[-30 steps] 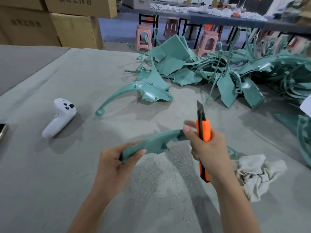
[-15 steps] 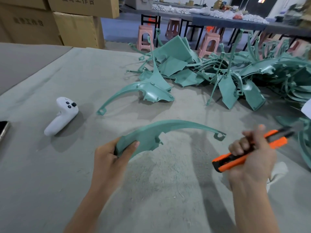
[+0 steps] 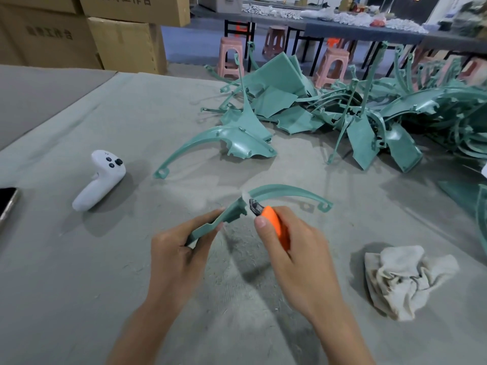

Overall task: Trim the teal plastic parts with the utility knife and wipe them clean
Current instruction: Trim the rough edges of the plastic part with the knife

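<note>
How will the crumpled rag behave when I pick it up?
The rag lies in soft crumpled folds, so probably floppy; it will sag from wherever you pinch. It looks thin, likely light for its bulk. On the cloth-covered table it should drag, not slide.

One head-worn wide-angle view, yours, facing forward and down.
It looks from close above your left hand (image 3: 176, 255) and right hand (image 3: 296, 250) at lower centre; the table (image 3: 66, 285) runs off towards the upper edge.

My 2 forearms are bare, and so are my left hand (image 3: 174, 255) and right hand (image 3: 296, 252), with short, plain thumbnails.
</note>
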### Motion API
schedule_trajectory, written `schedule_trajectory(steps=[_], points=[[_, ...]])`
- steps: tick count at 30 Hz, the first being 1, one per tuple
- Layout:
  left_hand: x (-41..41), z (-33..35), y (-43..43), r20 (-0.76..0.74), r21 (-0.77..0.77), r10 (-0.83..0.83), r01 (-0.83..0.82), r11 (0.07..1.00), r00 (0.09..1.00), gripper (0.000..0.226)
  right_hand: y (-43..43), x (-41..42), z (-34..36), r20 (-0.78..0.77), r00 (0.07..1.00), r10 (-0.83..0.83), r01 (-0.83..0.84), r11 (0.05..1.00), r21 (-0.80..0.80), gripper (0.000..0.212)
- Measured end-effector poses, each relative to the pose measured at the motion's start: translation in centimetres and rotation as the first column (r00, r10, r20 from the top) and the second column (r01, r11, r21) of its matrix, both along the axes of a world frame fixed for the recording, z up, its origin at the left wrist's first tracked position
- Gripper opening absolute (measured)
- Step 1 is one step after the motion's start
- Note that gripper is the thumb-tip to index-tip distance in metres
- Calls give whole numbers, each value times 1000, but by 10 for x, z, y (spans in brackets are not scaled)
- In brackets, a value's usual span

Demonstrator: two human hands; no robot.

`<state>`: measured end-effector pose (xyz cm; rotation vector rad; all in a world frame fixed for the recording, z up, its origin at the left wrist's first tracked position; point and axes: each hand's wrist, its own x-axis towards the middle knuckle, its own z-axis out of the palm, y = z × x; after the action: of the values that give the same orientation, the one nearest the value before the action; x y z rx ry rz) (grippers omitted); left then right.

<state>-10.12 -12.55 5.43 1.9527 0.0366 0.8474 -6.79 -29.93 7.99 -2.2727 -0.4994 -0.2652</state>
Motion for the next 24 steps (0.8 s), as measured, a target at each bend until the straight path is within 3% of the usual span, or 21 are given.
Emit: schedule_trajectory(steps=[10,14,17,19,24], points=[[-1,-10,4,124,156,-16,-3,988,992,37,-3,9,-7,21,998,-64,64,998,0,47],[-3,-8,2,161,166,10,-37,985,987,36,-23,30,-12,18,957,-290,290,954,-73,47],[-1,-9,1,166,157,17,-44,987,986,35,-47,42,-13,11,892,-452,452,892,-14,49],[0,-8,1,185,199,12,-50,979,983,29,-49,38,-12,22,920,-392,390,919,66,50],[3,-7,5,212,351,0,-76,933,977,34,-20,14,-5,67,998,-16,8,994,112,38]])
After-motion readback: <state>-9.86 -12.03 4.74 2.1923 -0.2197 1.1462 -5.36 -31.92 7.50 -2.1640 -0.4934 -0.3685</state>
